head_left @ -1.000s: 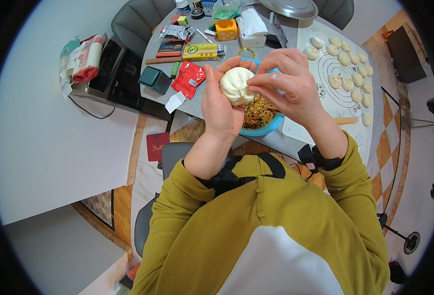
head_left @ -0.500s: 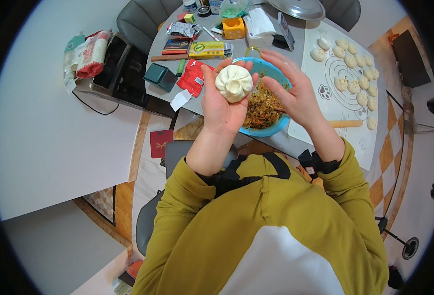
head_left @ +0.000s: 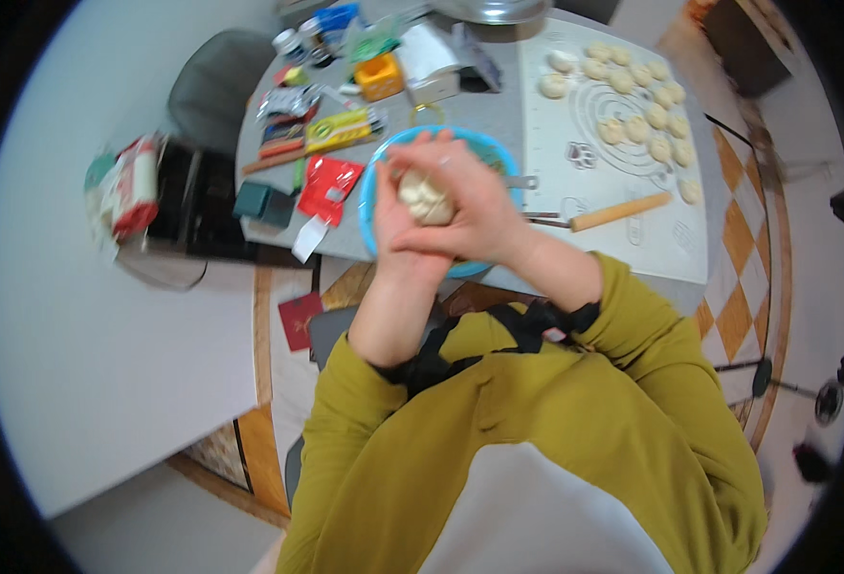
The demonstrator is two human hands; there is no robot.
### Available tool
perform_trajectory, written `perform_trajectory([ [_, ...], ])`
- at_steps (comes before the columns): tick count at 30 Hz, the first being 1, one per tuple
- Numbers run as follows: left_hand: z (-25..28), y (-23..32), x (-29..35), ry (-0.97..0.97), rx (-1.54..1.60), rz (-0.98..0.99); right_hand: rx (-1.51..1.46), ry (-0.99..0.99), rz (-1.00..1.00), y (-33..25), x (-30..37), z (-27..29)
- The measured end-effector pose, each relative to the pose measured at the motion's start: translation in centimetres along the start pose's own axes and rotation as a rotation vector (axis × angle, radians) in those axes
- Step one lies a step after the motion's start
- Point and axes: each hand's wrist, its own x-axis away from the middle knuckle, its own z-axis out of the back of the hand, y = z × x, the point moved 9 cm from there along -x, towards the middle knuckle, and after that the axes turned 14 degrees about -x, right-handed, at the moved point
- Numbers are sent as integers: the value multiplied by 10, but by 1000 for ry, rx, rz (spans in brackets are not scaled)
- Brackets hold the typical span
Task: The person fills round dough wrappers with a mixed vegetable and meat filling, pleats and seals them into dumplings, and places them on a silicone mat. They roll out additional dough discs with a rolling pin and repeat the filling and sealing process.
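Observation:
A round pleated white bun (head_left: pixel 426 201) sits between my two hands, above the blue bowl. My left hand (head_left: pixel 393 225) cradles it from the left and below. Curved over its far and right sides is my right hand (head_left: pixel 484 196), with the thumb along its near side; that hand is slightly smeared by motion. Most of the blue bowl (head_left: pixel 511 163) and its contents are hidden under my hands. At the bowl's right, a metal handle (head_left: pixel 521 182) sticks out past the rim.
On the right lies a white printed mat (head_left: pixel 575 253) with several shaped buns (head_left: pixel 636 129) and a wooden rolling pin (head_left: pixel 623 211). Dark thin sticks (head_left: pixel 546 220) lie beside the pin. Left of the bowl are a red packet (head_left: pixel 328 187), a yellow box (head_left: pixel 339 129) and a dark green box (head_left: pixel 261 204).
My right hand has come in from the right and closed over the bun, which my left hand held alone on its palm. The whole view has shifted and tilted.

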Motion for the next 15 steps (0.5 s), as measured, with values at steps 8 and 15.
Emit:
perform_trajectory([
  [8, -38, -8, 20, -189, -46, 137, -120, -202, 32, -8, 12, 30],
  [15, -49, -34, 4, -232, -239, 159, -437, -249, -430, 29, 55, 122],
])
